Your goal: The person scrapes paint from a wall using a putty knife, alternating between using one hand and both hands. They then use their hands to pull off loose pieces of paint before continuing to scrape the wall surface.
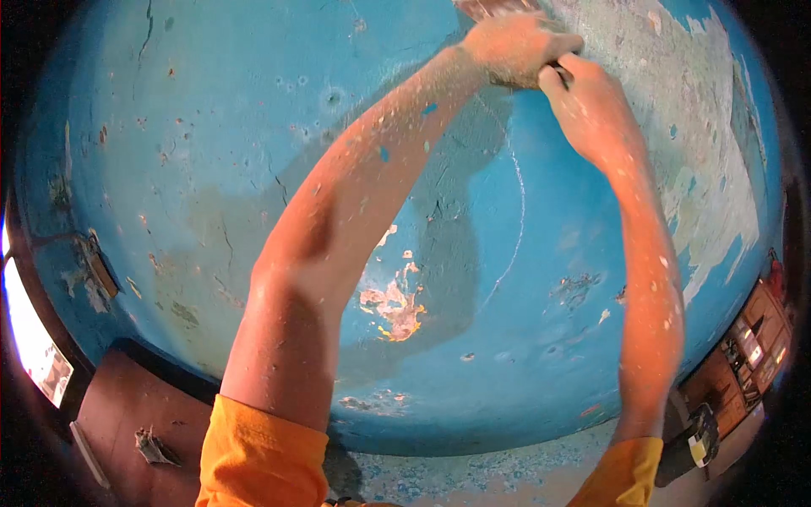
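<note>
Both my arms reach up against a blue painted wall (pixel 422 253). Near the top, my left hand (pixel 517 46) is closed, pressed close to the wall, and what it grips is mostly hidden by the hand. My right hand (pixel 579 89) is closed just right of and below it, its fingertips touching or nearly touching my left hand; a small dark thing shows between its fingers, too small to name. To the right lies a rough pale patch (pixel 693 110) where the blue paint is gone. Paint flakes stick to both forearms.
A chipped patch (pixel 393 308) shows on the lower wall. Paint flakes cover the floor (pixel 473 473) at the wall's foot. At lower left is a brown surface (pixel 118 414) with a crumpled scrap (pixel 156 448). Wooden furniture (pixel 743 359) and a black object (pixel 697 439) stand at right.
</note>
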Demonstrator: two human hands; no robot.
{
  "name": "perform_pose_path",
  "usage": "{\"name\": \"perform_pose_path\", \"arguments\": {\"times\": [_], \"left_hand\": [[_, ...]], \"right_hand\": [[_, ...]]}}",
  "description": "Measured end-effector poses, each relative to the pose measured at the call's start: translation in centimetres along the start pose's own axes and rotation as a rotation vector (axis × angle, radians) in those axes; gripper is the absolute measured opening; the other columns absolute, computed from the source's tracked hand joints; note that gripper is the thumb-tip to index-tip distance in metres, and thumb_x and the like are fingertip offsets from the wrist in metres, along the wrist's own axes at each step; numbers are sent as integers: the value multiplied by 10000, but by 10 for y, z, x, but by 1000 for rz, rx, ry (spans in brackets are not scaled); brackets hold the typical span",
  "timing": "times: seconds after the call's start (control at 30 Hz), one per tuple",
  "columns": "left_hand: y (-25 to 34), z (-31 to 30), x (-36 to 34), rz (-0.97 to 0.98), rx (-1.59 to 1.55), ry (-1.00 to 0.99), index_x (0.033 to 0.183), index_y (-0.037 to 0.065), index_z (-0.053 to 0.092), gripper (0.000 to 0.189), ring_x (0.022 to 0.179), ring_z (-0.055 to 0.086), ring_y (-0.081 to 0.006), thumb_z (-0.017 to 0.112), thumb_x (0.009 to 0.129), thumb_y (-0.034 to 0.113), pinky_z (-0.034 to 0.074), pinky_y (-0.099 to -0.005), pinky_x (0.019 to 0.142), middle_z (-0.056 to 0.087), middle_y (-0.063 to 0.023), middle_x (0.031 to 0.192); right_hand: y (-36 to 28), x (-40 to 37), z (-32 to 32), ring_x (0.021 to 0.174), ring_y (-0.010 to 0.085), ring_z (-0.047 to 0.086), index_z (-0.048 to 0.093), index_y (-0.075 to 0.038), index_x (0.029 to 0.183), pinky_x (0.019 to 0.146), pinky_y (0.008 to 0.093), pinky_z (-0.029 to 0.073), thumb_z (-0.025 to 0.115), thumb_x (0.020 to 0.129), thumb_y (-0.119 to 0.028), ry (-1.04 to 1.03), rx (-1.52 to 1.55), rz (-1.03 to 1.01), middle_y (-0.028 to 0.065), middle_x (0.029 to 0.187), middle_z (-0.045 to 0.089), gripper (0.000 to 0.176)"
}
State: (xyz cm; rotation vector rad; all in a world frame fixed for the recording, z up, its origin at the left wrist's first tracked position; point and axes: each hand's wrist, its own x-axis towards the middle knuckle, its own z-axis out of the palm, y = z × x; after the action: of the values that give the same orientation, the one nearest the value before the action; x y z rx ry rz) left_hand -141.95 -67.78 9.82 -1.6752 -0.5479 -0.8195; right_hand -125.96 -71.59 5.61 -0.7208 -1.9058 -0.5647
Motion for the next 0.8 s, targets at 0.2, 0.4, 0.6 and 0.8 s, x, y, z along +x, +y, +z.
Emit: {"name": "perform_pose_path", "arguments": {"times": [0.2, 0.4, 0.6, 0.8], "left_hand": [[8, -15, 9, -68, -93, -140, 1059, 31, 579, 413, 1031, 582, -344, 628, 745, 297, 455, -438, 892, 620, -167, 1033], [-43, -15, 11, 121, -45, 67, 865, 49, 564, 313, 922, 587, -362, 664, 695, 292, 469, -452, 793, 606, -165, 888], [2, -16, -5, 50, -198, 73, 885, 56, 559, 382, 915, 583, -363, 694, 653, 329, 462, -462, 773, 606, -153, 906], [-16, -30, 15, 12, -220, 135, 783, 54, 526, 278, 779, 582, -386, 656, 642, 255, 451, -457, 714, 586, -155, 756]], "right_hand": [[2, 3, 2, 946, 446, 602, 624, -8, 1002, 827, 507, 489, 484, 858, -279, 5, 24, -32, 276, 986, 628, 338], [-15, 36, 13, 1008, 441, 588, 631, -15, 1071, 884, 496, 472, 463, 843, -280, 64, 38, -34, 262, 1056, 623, 388], [-7, -2, 20, 486, 286, 550, 586, 21, 951, 528, 410, 472, 455, 871, -277, 312, -96, -241, 180, 633, 571, 335], [-43, 21, -22, 450, 121, 462, 625, -64, 1046, 398, 283, 378, 493, 889, -312, -102, 56, 6, 110, 592, 499, 322]]}}
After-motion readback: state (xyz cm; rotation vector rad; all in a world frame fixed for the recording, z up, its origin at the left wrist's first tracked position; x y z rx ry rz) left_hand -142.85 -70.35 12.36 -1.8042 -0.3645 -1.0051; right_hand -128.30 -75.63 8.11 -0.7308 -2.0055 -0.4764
